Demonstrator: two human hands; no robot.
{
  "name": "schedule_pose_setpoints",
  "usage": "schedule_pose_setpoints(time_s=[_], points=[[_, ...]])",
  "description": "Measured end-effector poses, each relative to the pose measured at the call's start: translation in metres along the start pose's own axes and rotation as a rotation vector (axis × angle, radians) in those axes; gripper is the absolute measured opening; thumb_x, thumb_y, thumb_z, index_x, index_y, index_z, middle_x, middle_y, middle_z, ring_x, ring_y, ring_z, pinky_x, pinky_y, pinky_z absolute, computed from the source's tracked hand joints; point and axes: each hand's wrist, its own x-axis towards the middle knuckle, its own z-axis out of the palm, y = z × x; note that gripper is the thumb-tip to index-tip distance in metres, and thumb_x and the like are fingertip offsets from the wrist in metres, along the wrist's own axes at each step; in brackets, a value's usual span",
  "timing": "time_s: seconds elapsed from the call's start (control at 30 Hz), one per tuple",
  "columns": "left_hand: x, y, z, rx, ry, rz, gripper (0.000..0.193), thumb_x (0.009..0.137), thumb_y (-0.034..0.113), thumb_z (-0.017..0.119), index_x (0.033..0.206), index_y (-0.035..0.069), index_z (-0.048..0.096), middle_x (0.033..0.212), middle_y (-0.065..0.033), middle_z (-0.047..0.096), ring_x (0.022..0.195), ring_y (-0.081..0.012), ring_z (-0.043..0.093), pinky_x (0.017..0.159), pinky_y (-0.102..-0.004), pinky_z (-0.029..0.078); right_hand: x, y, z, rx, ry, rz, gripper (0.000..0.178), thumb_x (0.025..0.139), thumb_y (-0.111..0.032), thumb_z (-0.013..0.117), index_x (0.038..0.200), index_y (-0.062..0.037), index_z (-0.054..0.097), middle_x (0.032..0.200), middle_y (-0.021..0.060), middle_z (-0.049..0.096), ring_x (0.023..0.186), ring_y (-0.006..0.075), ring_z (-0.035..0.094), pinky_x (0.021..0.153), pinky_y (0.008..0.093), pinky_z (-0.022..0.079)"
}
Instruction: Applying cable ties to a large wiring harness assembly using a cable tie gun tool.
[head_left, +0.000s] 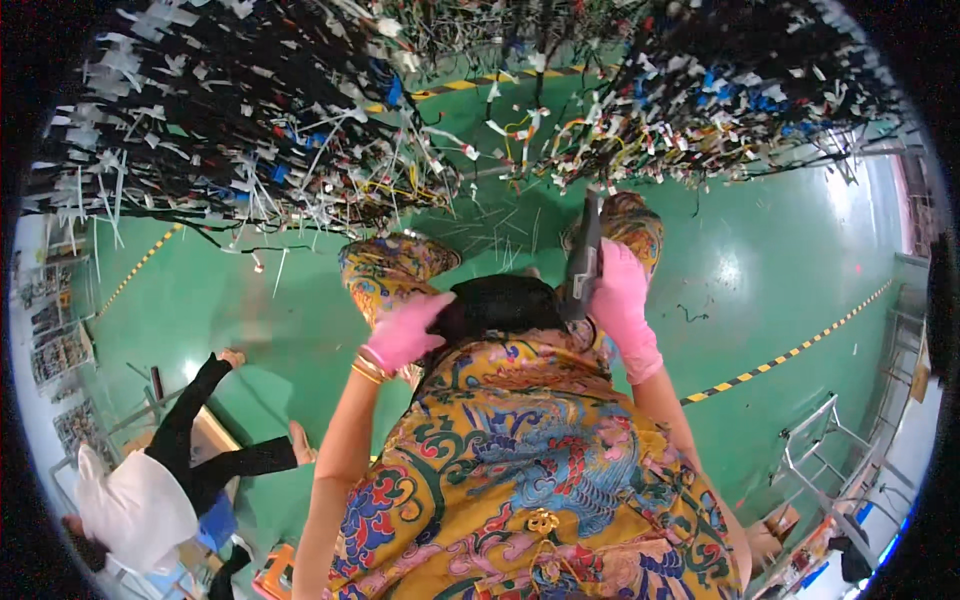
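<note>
My right hand (pixel 622 298), in a pink glove, is wrapped round a dark grey and black hand tool (pixel 583 262), which looks like a cable tie gun. The tool's narrow nose points away from me, toward the hanging wires. My left hand (pixel 402 332), also gloved in pink, is at the left side of a black pouch (pixel 503 305) on my lap. Its fingers are apart and I see nothing in them; whether they touch the pouch I cannot tell. Ahead hangs a thick mass of black wiring (pixel 250 110) with white tags and blue, yellow and red connectors.
More bundled wires (pixel 720 100) hang at the far right. Thin white strips (pixel 500 232) lie scattered on the green floor (pixel 760 270) between my feet. A person in a white top (pixel 140 510) sits at the lower left. A metal frame (pixel 812 440) stands at the right.
</note>
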Motion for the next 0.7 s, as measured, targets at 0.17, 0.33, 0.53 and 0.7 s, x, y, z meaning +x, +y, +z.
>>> schedule_pose_setpoints(time_s=[0.17, 0.33, 0.53, 0.7], points=[[0.058, 0.044, -0.029, -0.05, 0.33, 0.062, 0.066, 0.084, 0.043, 0.074, 0.134, 0.004, 0.055, 0.111, -0.0204, 0.066, 0.103, -0.04, 0.064, 0.092, -0.0474, 0.051, 0.014, -0.02, -0.005, 0.028, -0.019, -0.055, 0.073, 0.066, -0.007, 0.071, 0.134, -0.002, 0.048, 0.126, 0.0188, 0.055, 0.118, 0.0392, 0.051, 0.104, 0.0486, 0.038], [0.104, 0.104, 0.002, -0.787, 0.194, 0.175, 0.064, 0.09, 0.04, 0.07, 0.131, -0.006, 0.051, 0.115, -0.0195, 0.066, 0.103, -0.0285, 0.065, 0.096, -0.0384, 0.05, 0.023, -0.042, 0.002, 0.194, 0.006, -0.13, 0.087, 0.066, -0.007, 0.073, 0.146, -0.0023, 0.04, 0.132, 0.0195, 0.053, 0.123, 0.0411, 0.049, 0.108, 0.0493, 0.036], [0.107, 0.112, 0.029, -0.915, 0.388, 0.028, 0.051, 0.091, 0.03, 0.07, 0.124, -0.004, 0.051, 0.1, -0.0192, 0.065, 0.091, -0.0289, 0.064, 0.084, -0.0397, 0.051, 0.007, -0.037, 0.01, 0.113, 0.268, -0.213, 0.078, 0.062, -0.003, 0.072, 0.136, -0.0055, 0.047, 0.142, 0.02, 0.047, 0.129, 0.0441, 0.046, 0.109, 0.0543, 0.037], [0.104, 0.127, 0.032, -0.818, 0.437, 0.056, 0.051, 0.09, 0.03, 0.072, 0.123, -0.003, 0.051, 0.1, -0.0167, 0.063, 0.091, -0.0296, 0.064, 0.084, -0.0401, 0.051, -0.002, -0.017, 0.033, 0.26, 0.287, -0.188, 0.056, 0.061, -0.003, 0.072, 0.112, -0.0076, 0.051, 0.133, 0.0189, 0.054, 0.121, 0.0421, 0.053, 0.108, 0.0546, 0.038]])
